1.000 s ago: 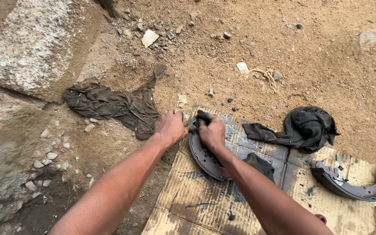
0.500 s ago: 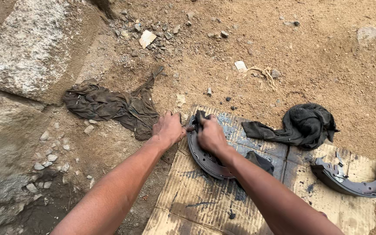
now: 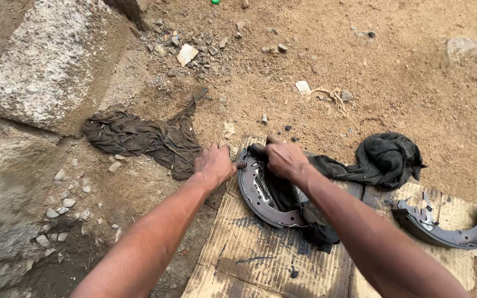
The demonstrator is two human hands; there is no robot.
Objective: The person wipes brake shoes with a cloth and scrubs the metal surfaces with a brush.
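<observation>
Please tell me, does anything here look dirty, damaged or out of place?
Yes. The cardboard sheet under the curved brake shoe carries dark greasy stains and worn edges. A second brake shoe lies apart at its right end. A crumpled rag lies on bare dirt beside the left hand.

Outdoor dirt-yard repair spot: sandy ground (image 3: pixel 393 72), stone blocks (image 3: pixel 45 72), oily cardboard (image 3: pixel 249 259).

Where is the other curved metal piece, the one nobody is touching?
The second curved metal shoe lies at the far right of the head view, on the right end of the cardboard sheet, just below and right of the dark bundled cloth.
</observation>
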